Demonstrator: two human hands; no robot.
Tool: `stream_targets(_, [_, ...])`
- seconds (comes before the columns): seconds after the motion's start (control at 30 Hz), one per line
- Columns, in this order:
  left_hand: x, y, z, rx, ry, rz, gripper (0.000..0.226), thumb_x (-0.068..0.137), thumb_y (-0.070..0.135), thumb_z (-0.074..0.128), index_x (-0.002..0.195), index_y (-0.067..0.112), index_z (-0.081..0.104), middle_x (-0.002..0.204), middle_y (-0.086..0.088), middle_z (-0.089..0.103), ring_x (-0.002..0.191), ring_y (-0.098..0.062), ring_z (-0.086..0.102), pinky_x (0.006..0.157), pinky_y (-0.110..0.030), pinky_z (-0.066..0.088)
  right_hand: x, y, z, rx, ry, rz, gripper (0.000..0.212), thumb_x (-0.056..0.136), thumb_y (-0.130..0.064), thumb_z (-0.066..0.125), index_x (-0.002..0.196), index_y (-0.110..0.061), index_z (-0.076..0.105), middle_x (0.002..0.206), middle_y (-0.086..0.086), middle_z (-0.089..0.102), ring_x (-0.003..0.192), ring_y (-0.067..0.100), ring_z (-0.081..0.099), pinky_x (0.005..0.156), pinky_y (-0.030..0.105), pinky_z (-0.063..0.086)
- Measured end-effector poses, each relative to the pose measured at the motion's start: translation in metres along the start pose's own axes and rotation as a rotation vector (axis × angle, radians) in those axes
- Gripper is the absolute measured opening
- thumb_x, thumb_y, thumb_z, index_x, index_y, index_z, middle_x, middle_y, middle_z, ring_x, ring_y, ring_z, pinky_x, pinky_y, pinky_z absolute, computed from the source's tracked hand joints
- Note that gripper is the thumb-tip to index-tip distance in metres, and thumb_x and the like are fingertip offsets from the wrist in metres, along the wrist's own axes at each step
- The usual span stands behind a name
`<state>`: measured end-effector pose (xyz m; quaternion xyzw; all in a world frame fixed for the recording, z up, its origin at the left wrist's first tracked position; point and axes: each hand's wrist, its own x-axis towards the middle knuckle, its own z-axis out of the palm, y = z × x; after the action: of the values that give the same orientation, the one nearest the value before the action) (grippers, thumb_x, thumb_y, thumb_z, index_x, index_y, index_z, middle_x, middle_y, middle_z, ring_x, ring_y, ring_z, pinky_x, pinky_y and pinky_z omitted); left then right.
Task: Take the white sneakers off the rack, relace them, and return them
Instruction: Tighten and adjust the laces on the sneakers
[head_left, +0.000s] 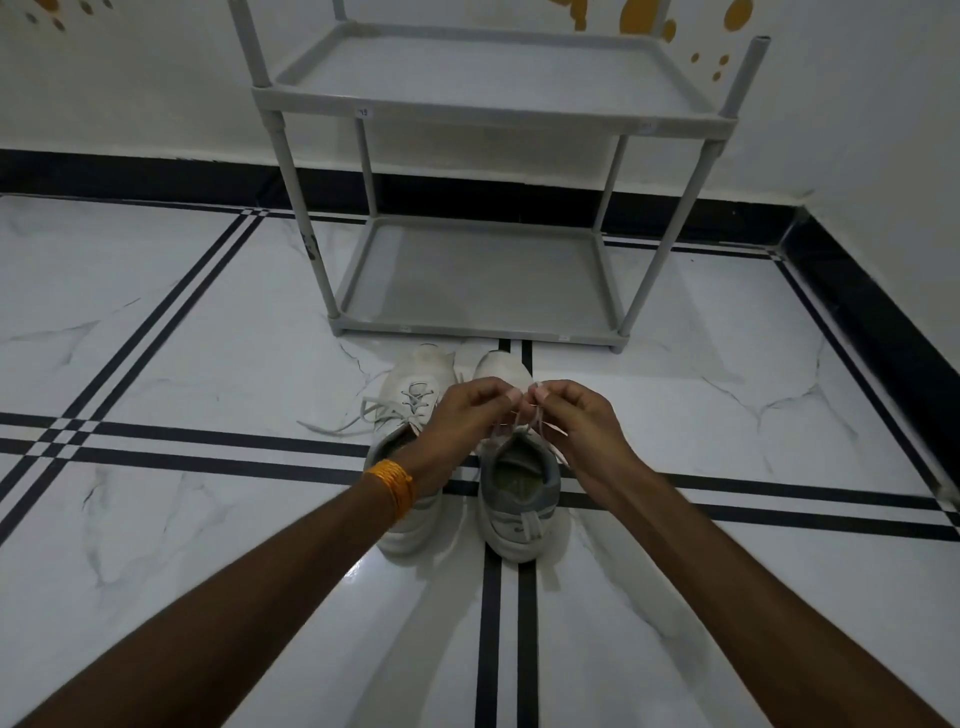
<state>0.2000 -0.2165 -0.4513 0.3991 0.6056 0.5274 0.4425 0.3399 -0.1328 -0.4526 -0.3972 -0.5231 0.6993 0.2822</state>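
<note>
Pinching a thin white shoelace (535, 423) between thumb and fingertips, the left hand (467, 415) and the right hand (576, 421) meet above the tongue area of the right-side white low-top sneaker (517, 499). Both hands are closed on lace strands; their fingertips are nearly touching each other. A stack of orange thread bangles (395, 486) circles the left wrist.

The right-side sneaker stands upright on the white marble-pattern tiled floor (208, 338), heel toward the camera, with its grey lining and heel tab exposed. Its toe points at the rack. The left forearm crosses over the heel of the left-side white low-top sneaker (413, 384), which stands just beside its partner — the two are parallel and close, though contact between them cannot be confirmed. The left-side sneaker is laced through the lower eyelets, and its loose lace ends (343, 421) trail onto the floor to the left.

Directly beyond both toes stands the grey plastic two-tier shoe rack (483, 111), set against the white wall (130, 93) with a black skirting band. Black double stripes cross the floor tiles — one pair runs beneath the sneakers.
</note>
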Motion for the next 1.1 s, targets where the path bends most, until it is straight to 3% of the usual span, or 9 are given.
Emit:
stream_targets(0.13, [0.006,-0.006,0.011,0.054,0.022,0.069,0.025,0.099,0.025,0.054,0.109,0.009,0.07,0.104,-0.008,0.073,0.1,-0.019,0.069,0.083,-0.029,0.059,0.006,0.004,-0.002,-0.026,0.054,-0.019,0.019,0.092,-0.012,0.061,0.108,-0.007,0.069,0.105,0.012,0.073,0.096,0.025,0.071,0.083,0.032,0.058])
stream_targets(0.23, [0.011,-0.013,0.012,0.039,0.046,0.061,0.024,0.097,0.021,0.057,0.114,0.01,0.07,0.107,-0.007,0.073,0.1,-0.02,0.069,0.081,-0.03,0.06,0.008,0.006,-0.004,-0.07,0.075,-0.028,0.015,0.089,-0.011,0.065,0.103,-0.007,0.072,0.1,0.012,0.074,0.091,0.025,0.072,0.079,0.032,0.058])
stream_targets(0.37, [0.012,-0.017,0.01,0.053,0.167,0.079,0.017,0.089,0.013,0.068,0.102,0.005,0.074,0.094,-0.011,0.075,0.089,-0.022,0.072,0.07,-0.024,0.058,0.012,0.008,-0.007,-0.125,0.109,-0.016,0.014,0.082,-0.008,0.073,0.095,-0.005,0.07,0.089,0.015,0.073,0.075,0.022,0.07,0.068,0.03,0.056])
stream_targets(0.5, [0.011,-0.01,0.008,-0.106,0.219,-0.023,0.034,0.079,0.011,0.078,0.101,0.0,0.055,0.09,-0.018,0.073,0.069,-0.012,0.071,0.057,-0.018,0.053,0.016,0.008,-0.008,-0.078,0.124,0.019,0.016,0.081,-0.006,0.074,0.095,0.0,0.071,0.088,0.016,0.072,0.073,0.018,0.065,0.064,0.026,0.054])
stream_targets(0.63, [0.011,-0.012,0.003,-0.13,0.082,-0.165,0.051,0.077,0.018,0.081,0.117,0.009,0.051,0.099,-0.017,0.074,0.076,-0.016,0.071,0.059,-0.018,0.054,0.018,0.008,-0.012,0.011,0.016,0.054,0.017,0.086,0.0,0.065,0.102,0.002,0.071,0.096,0.015,0.073,0.083,0.023,0.067,0.072,0.025,0.056])
stream_targets(0.73, [0.013,-0.013,0.001,-0.102,0.01,-0.145,0.044,0.079,0.018,0.079,0.114,0.003,0.058,0.094,-0.016,0.075,0.075,-0.015,0.072,0.061,-0.02,0.055,0.018,0.006,-0.012,-0.116,-0.106,0.003,0.018,0.086,0.0,0.065,0.103,0.0,0.072,0.1,0.015,0.074,0.091,0.023,0.072,0.077,0.026,0.058])
stream_targets(0.97, [0.019,-0.017,0.008,-0.095,0.106,-0.114,0.026,0.087,0.013,0.07,0.101,-0.007,0.061,0.083,-0.016,0.071,0.07,-0.017,0.065,0.061,-0.022,0.053,0.016,0.002,-0.017,-0.366,-0.049,-0.143,0.018,0.08,-0.003,0.074,0.094,-0.005,0.062,0.083,0.013,0.075,0.08,0.02,0.073,0.071,0.027,0.054])
stream_targets(1.1, [0.021,-0.02,0.011,0.062,0.195,-0.067,0.023,0.088,0.02,0.069,0.097,0.0,0.065,0.086,-0.015,0.072,0.076,-0.021,0.068,0.063,-0.024,0.055,0.009,0.005,-0.014,-0.574,-0.066,-0.314,0.022,0.082,-0.012,0.074,0.1,-0.014,0.062,0.092,0.005,0.076,0.086,0.015,0.073,0.08,0.026,0.058])
